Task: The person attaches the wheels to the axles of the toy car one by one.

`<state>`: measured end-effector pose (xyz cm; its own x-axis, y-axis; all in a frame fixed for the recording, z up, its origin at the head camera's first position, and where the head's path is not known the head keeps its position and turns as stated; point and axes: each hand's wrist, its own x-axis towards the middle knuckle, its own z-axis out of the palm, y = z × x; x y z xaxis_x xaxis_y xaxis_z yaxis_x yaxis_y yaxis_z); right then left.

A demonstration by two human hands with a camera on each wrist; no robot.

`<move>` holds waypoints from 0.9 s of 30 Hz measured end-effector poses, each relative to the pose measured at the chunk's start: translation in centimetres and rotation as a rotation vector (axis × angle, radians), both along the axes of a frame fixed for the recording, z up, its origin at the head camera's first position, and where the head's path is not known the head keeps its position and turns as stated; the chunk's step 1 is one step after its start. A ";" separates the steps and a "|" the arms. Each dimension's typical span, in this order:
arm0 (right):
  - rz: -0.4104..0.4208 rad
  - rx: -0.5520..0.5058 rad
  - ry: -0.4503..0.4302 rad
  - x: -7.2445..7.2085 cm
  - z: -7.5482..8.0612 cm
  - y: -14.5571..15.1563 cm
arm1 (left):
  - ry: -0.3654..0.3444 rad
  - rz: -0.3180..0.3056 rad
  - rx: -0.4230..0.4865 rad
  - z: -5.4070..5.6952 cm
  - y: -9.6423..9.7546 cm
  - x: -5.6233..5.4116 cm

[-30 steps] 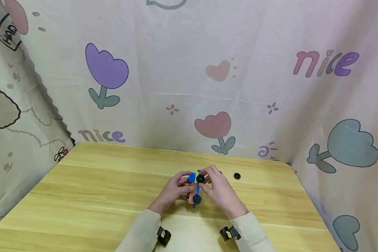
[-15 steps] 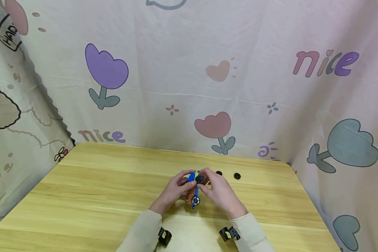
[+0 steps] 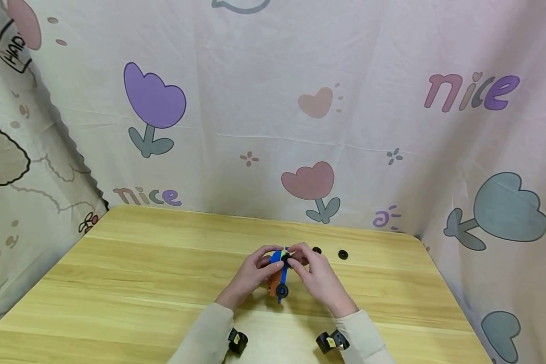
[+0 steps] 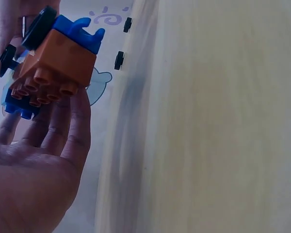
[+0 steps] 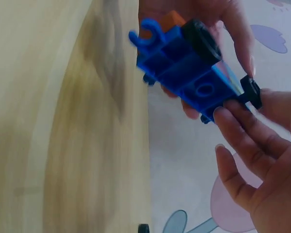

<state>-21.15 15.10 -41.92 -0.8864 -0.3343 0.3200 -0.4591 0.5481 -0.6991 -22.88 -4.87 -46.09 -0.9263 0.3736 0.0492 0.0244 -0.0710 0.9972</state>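
Observation:
A toy block car (image 3: 276, 284) with an orange brick (image 4: 63, 56) on a blue wheeled base (image 5: 184, 70) is held up between both hands. My left hand (image 3: 247, 275) grips its body, fingers along the brick side and thumb beside the front wheel (image 5: 251, 91). My right hand (image 3: 322, 277) pinches that black wheel at its axle end, thumb on the outer side, with other fingertips against the base's underside. A second black wheel (image 3: 282, 291) sits on the same side, near the blue hook (image 5: 148, 35). The car's far side is mostly hidden.
Two loose black wheels, one nearer (image 3: 317, 250) the right hand and one farther right (image 3: 343, 255), lie on the wooden table (image 3: 164, 273). A printed curtain (image 3: 236, 101) hangs behind the table. Wrist cameras (image 3: 238, 342) are strapped at both sleeves.
My left thumb has shifted up from the orange brick to the front wheel. The right hand has moved that wheel slightly left and down, and the car has tilted a little.

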 end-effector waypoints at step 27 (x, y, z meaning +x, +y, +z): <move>0.021 -0.286 -0.265 -0.3 -0.6 0.1 | 0.040 -0.019 -0.005 0.1 0.1 0.0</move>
<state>-21.42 15.18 -42.56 -0.9448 -0.2840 0.1632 -0.2508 0.3067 -0.9182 -22.84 -4.76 -45.99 -0.9165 0.3911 0.0842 0.0629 -0.0670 0.9958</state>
